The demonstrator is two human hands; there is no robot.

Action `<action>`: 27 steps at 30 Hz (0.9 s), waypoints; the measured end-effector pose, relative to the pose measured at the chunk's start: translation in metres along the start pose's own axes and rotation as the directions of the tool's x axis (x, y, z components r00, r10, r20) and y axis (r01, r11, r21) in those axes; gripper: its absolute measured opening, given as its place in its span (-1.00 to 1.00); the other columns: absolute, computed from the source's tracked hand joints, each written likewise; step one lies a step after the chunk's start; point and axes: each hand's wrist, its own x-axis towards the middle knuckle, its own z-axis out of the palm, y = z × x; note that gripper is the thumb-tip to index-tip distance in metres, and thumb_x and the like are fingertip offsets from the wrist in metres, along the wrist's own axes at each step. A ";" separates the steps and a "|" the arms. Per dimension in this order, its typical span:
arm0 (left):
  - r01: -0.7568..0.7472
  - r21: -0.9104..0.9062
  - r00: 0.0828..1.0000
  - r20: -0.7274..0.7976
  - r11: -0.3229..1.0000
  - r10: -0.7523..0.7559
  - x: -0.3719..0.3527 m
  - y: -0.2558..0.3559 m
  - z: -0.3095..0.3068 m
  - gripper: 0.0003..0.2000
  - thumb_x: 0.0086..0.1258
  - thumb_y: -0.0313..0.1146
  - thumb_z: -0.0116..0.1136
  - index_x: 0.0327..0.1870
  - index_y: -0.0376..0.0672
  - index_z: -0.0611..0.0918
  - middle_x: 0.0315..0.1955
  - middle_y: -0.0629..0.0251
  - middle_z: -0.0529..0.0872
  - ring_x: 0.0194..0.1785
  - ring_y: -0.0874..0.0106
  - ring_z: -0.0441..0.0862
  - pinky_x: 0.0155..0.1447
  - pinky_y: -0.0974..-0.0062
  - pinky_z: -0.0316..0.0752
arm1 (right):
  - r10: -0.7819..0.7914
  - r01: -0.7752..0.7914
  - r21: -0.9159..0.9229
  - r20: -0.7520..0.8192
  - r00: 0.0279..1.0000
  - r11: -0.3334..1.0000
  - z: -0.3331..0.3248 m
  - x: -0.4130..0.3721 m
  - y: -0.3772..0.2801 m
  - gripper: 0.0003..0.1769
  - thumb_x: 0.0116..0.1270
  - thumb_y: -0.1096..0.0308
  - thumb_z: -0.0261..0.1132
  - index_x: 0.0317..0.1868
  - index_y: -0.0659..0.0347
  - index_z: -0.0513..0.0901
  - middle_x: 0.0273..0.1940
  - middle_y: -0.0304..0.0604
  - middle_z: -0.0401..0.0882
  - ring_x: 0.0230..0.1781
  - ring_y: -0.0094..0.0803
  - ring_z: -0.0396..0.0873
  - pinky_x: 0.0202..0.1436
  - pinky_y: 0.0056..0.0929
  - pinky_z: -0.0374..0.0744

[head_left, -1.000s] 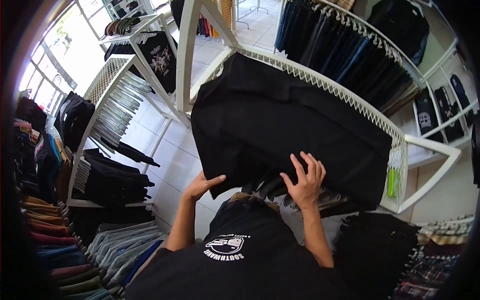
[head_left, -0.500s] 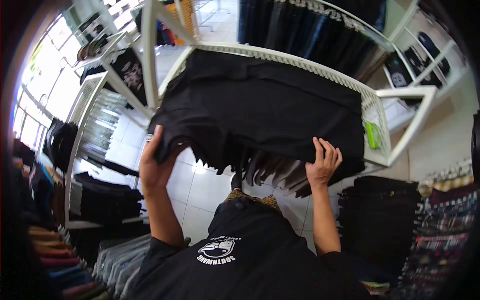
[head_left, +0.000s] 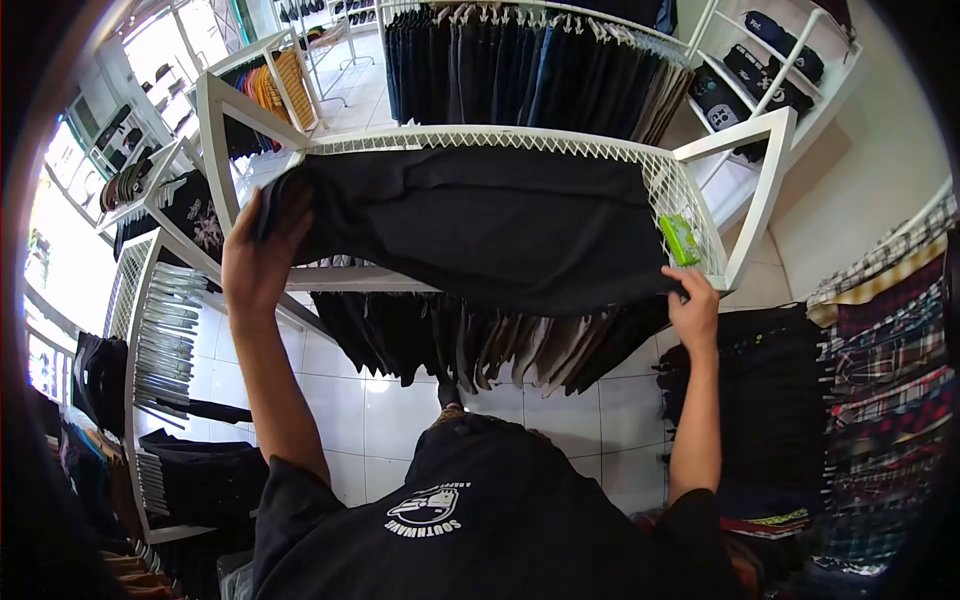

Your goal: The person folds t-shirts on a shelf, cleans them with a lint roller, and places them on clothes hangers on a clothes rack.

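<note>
A black garment point(head_left: 480, 215) lies stretched across the white mesh-topped rack point(head_left: 700, 205); its exact kind does not show. My left hand point(head_left: 262, 245) is closed on its bunched left end, with the fingers partly hidden in dark cloth. At the opposite end, my right hand point(head_left: 692, 303) pinches the near right corner between thumb and fingers. The garment's front edge sags over the rack's near side. Just beyond my right hand, a bright green packet point(head_left: 679, 238) rests on the mesh.
Trousers point(head_left: 500, 340) hang under the rack, above a tiled floor point(head_left: 400, 440). Behind stands a rail of jeans point(head_left: 520, 70). Shelves with caps point(head_left: 760, 75) are at the back right. Plaid shirts point(head_left: 885, 400) hang on the right, and clear hangers point(head_left: 165, 340) on the left.
The garment is drawn narrower and lies further back, baring the rack's front bar. My left hand gathers its left end; my right hand has moved to the right corner. The view has shifted.
</note>
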 end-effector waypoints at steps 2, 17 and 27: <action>0.025 0.025 0.999 0.021 0.999 -0.026 0.042 0.001 0.008 -0.56 0.73 -0.22 -0.16 0.40 -0.38 0.47 0.36 -0.06 0.57 0.46 0.09 0.50 0.52 0.07 0.37 | 0.136 -0.138 0.174 0.027 0.990 0.975 0.001 0.030 0.015 -0.63 0.22 0.60 0.36 0.06 0.26 0.70 -0.14 0.05 0.75 -0.10 -0.05 0.75 0.01 -0.27 0.63; -0.160 0.978 0.825 0.205 -0.132 0.526 0.047 -0.051 -0.036 -0.66 0.53 -0.20 0.22 0.22 -0.13 0.70 0.17 0.02 0.69 0.29 0.07 0.57 0.44 0.12 0.37 | 0.225 -0.222 -0.035 0.173 0.959 0.974 0.098 0.141 -0.040 -0.46 0.30 0.30 0.49 0.28 0.11 0.60 0.06 -0.03 0.68 0.09 -0.08 0.64 0.20 -0.12 0.58; 0.204 0.941 0.743 0.032 -0.271 0.669 0.014 -0.080 -0.121 -0.60 0.48 -0.19 0.28 0.26 -0.15 0.66 0.16 0.04 0.68 0.28 0.02 0.55 0.40 0.08 0.40 | -0.332 0.196 0.396 0.313 0.890 0.897 0.256 0.242 -0.207 -0.52 0.31 0.12 0.50 0.13 0.21 0.68 0.01 0.03 0.69 0.09 -0.02 0.65 0.18 -0.14 0.58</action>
